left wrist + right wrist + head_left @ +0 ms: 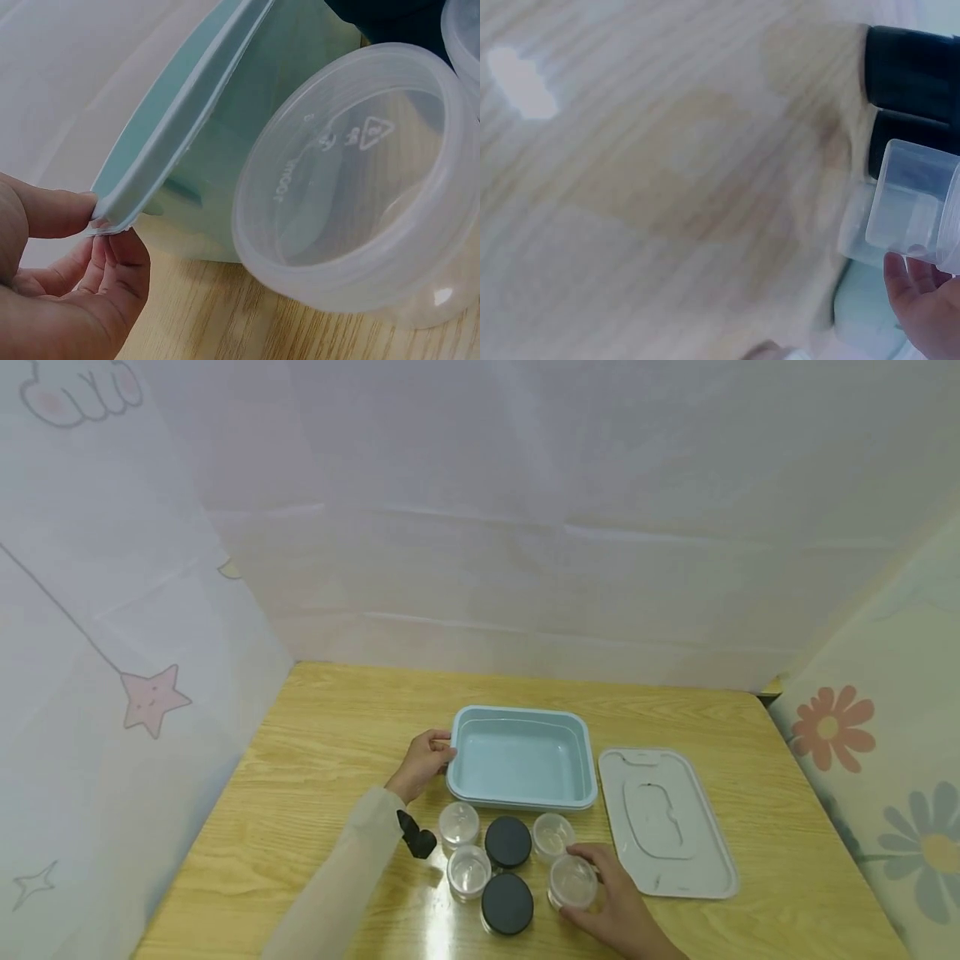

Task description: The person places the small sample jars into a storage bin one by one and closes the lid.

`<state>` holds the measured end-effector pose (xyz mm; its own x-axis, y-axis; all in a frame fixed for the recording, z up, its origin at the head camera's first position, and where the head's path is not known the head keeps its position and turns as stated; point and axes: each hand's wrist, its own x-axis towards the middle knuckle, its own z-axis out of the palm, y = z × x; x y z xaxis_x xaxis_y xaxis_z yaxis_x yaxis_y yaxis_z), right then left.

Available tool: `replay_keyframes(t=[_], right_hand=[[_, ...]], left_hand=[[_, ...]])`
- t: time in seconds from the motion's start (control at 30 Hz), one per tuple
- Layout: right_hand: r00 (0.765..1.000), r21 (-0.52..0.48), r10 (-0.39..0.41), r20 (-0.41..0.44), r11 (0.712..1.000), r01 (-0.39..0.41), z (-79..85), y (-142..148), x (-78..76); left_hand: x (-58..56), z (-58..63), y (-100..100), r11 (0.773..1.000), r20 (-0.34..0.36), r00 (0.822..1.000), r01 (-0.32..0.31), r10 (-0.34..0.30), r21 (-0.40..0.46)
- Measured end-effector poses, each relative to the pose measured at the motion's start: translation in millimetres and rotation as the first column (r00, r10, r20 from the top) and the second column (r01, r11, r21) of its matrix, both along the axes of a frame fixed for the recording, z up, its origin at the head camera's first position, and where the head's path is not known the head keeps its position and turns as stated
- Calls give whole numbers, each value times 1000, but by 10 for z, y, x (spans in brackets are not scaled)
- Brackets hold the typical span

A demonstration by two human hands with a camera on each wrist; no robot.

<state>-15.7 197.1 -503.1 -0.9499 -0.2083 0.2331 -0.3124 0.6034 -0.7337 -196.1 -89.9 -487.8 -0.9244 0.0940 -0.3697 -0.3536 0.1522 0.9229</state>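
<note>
My left hand (422, 767) pinches the left rim of a light blue plastic tub (525, 802), thumb above and fingers under the lip in the left wrist view. At the lower right of the jar cluster, my right hand (621, 906) grips a clear plastic jar (573, 883) between thumb and fingers. In the right wrist view that jar (911, 199) overlaps another clear jar, with fingertips (897, 271) at its side. Another clear jar (553, 836) stands just behind it. Near my left wrist are two more clear jars, one behind (459, 823) and one in front (469, 871).
Two jars with black lids, one farther (507, 842) and one nearer (507, 904), stand mid-cluster. A white rectangular lid (667, 822) lies right of the tub on the wooden table (322, 735). Printed cloth (525, 568) hangs behind and at both sides.
</note>
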Motion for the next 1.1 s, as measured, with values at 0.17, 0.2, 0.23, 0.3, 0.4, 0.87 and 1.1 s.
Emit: replay_keyframes(t=[0.17, 0.2, 0.23, 0.3, 0.4, 0.87, 1.1], right_hand=[[999, 19, 31, -9, 999, -31, 114, 51, -52], [999, 23, 44, -24, 999, -43, 136, 62, -66], [997, 26, 59, -42, 998, -58, 157, 73, -82], [995, 23, 80, -65, 997, -79, 196, 102, -117], [991, 22, 105, -77, 994, -104, 252, 154, -175], [982, 26, 167, -93, 986, -165, 554, 259, -454], [982, -1, 176, -65, 984, -176, 689, 206, -595]], left_hand=[[-10, -3, 16, 1000, -7, 1000, -15, 15, -11], [-14, -5, 17, 1000, -7, 1000, -16, 16, -10], [-18, -11, 17, 1000, -11, 1000, -15, 14, -12], [-25, -23, 19, 1000, -14, 1000, -9, 9, -10], [-35, -34, 22, 1000, -9, 1000, -1, 1, 0], [130, 359, 24, 1000, -5, 1000, 22, -22, -5], [1, 58, 23, 1000, -9, 1000, 15, -15, -6]])
